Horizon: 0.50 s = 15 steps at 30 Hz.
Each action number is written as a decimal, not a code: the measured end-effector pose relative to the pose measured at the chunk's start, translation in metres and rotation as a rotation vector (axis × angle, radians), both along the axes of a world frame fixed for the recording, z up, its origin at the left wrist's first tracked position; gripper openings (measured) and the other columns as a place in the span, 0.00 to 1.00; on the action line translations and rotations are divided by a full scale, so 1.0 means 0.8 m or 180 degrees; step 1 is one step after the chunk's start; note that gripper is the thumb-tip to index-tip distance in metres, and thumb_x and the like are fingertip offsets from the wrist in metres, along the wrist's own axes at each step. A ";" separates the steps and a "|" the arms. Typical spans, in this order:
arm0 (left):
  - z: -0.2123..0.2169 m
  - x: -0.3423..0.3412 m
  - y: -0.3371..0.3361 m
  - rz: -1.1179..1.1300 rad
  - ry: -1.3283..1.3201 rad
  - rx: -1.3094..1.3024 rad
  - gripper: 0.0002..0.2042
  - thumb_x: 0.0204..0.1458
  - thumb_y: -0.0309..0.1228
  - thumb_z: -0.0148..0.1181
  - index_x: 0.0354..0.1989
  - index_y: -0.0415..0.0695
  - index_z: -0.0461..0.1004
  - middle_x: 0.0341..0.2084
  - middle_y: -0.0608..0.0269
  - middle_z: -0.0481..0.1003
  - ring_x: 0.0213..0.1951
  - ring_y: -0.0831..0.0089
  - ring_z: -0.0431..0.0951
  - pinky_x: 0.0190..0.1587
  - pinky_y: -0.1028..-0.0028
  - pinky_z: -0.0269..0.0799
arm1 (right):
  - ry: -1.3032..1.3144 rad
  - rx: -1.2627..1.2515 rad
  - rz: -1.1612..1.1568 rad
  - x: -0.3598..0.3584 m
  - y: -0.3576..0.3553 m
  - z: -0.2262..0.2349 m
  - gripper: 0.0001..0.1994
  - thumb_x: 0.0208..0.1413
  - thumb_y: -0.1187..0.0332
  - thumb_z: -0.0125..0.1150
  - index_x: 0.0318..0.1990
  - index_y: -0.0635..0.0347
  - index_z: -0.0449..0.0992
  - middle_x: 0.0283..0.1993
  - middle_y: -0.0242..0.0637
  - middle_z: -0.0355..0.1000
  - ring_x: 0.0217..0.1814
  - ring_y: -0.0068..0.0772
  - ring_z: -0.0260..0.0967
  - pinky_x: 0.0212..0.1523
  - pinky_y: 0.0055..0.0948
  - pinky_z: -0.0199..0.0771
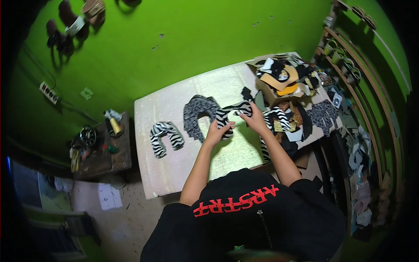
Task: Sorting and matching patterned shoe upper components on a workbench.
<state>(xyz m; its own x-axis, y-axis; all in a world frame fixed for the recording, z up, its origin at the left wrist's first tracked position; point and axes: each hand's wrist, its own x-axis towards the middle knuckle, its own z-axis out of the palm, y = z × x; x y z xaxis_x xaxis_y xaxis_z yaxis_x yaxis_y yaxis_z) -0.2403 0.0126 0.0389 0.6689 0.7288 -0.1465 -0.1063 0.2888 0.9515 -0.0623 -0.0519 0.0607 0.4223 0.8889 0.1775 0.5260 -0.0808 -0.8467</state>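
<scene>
Over the middle of the table I hold a curved zebra-striped piece of material between both hands. My left hand pinches its lower left end, fingers bent over the edge. At its right end my right hand is closed, with the thumb on top. To the left lies a grey-and-black speckled U-shaped piece, partly overlapped by the held one. Farther left rests a U-shaped zebra-striped stack. Another zebra-striped piece lies right of my right hand among mixed scraps.
A cardboard box heaped with offcuts stands at the table's far right. Grey speckled scraps lie near the right edge. A small dark side table with bottles and tools stands left. Wooden racks with sandals line the right wall.
</scene>
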 end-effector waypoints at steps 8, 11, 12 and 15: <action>-0.026 -0.183 0.018 0.0830 0.0472 -0.0262 0.11 0.52 0.23 0.49 0.44 0.36 0.64 0.35 0.55 0.75 0.33 0.70 0.77 0.34 0.74 0.74 | 0.0360 0.0027 0.0845 -0.140 0.066 -0.042 0.14 0.46 0.70 0.58 0.40 0.65 0.67 0.27 0.42 0.69 0.27 0.32 0.67 0.31 0.27 0.66; -0.043 -0.246 0.020 0.1131 0.0405 -0.0451 0.09 0.53 0.25 0.49 0.41 0.36 0.67 0.32 0.58 0.75 0.30 0.72 0.76 0.32 0.75 0.73 | 0.0751 -0.0202 0.1009 -0.196 0.077 -0.060 0.16 0.44 0.68 0.59 0.40 0.65 0.67 0.27 0.43 0.69 0.28 0.34 0.68 0.31 0.29 0.67; -0.046 -0.263 0.021 0.1194 0.0459 -0.0500 0.09 0.53 0.24 0.49 0.40 0.36 0.68 0.32 0.59 0.75 0.29 0.74 0.76 0.32 0.77 0.71 | 0.0664 -0.0054 0.1082 -0.210 0.079 -0.065 0.15 0.44 0.69 0.59 0.39 0.65 0.67 0.27 0.42 0.69 0.27 0.33 0.68 0.31 0.28 0.67; -0.060 -0.307 0.031 0.1529 0.0638 -0.0219 0.10 0.50 0.24 0.52 0.41 0.35 0.69 0.34 0.63 0.74 0.35 0.80 0.72 0.37 0.82 0.66 | 0.0544 -0.0223 0.1085 -0.253 0.089 -0.062 0.14 0.43 0.69 0.60 0.37 0.64 0.68 0.24 0.40 0.68 0.26 0.32 0.66 0.30 0.28 0.66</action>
